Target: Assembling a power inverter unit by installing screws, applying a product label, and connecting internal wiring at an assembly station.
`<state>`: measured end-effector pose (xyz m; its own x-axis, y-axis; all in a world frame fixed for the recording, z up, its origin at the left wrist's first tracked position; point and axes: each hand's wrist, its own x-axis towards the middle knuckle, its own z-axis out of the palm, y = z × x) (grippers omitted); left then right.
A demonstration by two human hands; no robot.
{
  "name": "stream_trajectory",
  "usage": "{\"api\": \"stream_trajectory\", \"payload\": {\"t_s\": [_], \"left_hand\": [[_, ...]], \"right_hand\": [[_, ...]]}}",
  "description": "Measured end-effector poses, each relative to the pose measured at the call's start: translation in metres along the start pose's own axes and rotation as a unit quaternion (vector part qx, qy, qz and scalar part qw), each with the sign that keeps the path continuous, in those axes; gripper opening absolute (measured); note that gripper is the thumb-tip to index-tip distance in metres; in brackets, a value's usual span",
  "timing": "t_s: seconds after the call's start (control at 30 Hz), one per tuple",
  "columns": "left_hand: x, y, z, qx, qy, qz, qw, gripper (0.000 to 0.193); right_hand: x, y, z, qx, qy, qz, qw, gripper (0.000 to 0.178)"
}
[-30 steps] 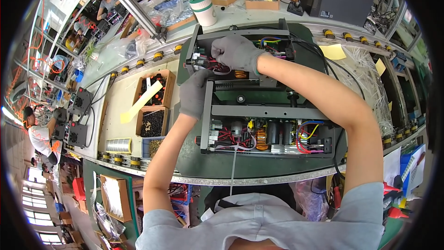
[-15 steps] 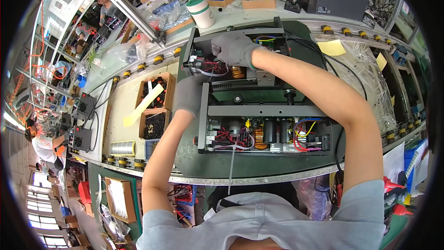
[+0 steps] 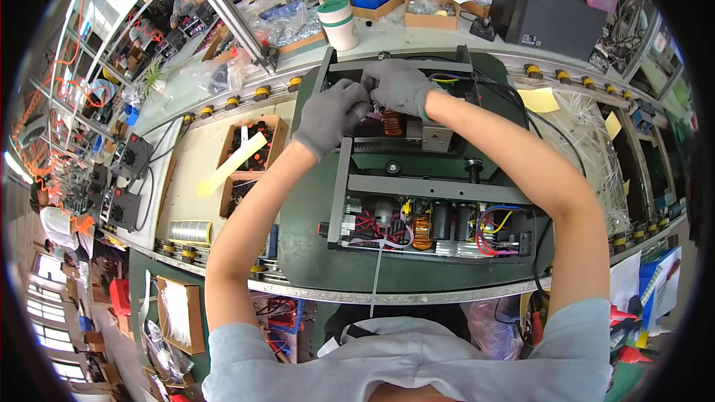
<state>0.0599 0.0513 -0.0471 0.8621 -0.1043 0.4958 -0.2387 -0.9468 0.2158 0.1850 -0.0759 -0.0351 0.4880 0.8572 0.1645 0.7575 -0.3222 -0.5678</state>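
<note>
Two open-framed electronic units with dark metal frames rest on a green mat (image 3: 313, 264). Over the left part of the far unit (image 3: 441, 136), both grey-gloved hands meet. My left hand (image 3: 333, 117) has its fingers curled and pressed together beside the right fingertips. My right hand (image 3: 398, 88) is closed too, back upward. Whatever sits between the fingers is hidden by the gloves. A copper coil (image 3: 392, 123) shows just below my right hand. On the near unit (image 3: 439, 184), wires, black capacitors and another coil are exposed. A white cable tie (image 3: 378, 272) trails from its front.
Left of the mat stand cardboard boxes (image 3: 277, 130) of small black parts, with a yellow strip (image 3: 234, 166) across them. A lidded cup (image 3: 339, 26) and a large black case (image 3: 551, 7) stand behind. Black cables (image 3: 521, 104) run along the right. Roller rails border the bench.
My left hand has moved up and right from the far unit's left edge to meet my right hand. The whole view has shifted slightly.
</note>
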Motion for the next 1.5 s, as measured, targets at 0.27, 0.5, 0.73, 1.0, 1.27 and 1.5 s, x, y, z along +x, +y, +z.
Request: {"api": "stream_trajectory", "payload": {"t_s": [0.27,0.5,0.73,1.0,1.27,1.5], "left_hand": [[0.007,0.008,0.004,-0.012,0.017,-0.180,0.983,0.017],[0.007,0.007,-0.004,-0.068,0.012,-0.223,0.972,0.018],[0.014,0.002,-0.011,-0.131,-0.071,-0.249,0.957,0.030],[0.021,-0.003,-0.007,-0.068,-0.119,-0.276,0.952,0.037],[0.022,0.000,-0.010,-0.061,-0.117,-0.277,0.952,0.038],[0.024,0.000,-0.010,-0.058,-0.136,-0.272,0.951,0.039]], "right_hand": [[-0.002,0.003,0.002,0.161,-0.005,0.010,0.987,0.018],[-0.001,0.004,0.006,0.251,-0.009,0.036,0.967,0.018],[-0.005,0.002,0.003,0.329,-0.024,0.056,0.942,0.016],[-0.007,0.000,0.001,0.359,-0.039,0.051,0.931,0.017],[-0.007,-0.002,-0.001,0.347,-0.048,0.064,0.935,0.017],[-0.007,-0.001,-0.002,0.328,-0.054,0.053,0.942,0.018]]}}
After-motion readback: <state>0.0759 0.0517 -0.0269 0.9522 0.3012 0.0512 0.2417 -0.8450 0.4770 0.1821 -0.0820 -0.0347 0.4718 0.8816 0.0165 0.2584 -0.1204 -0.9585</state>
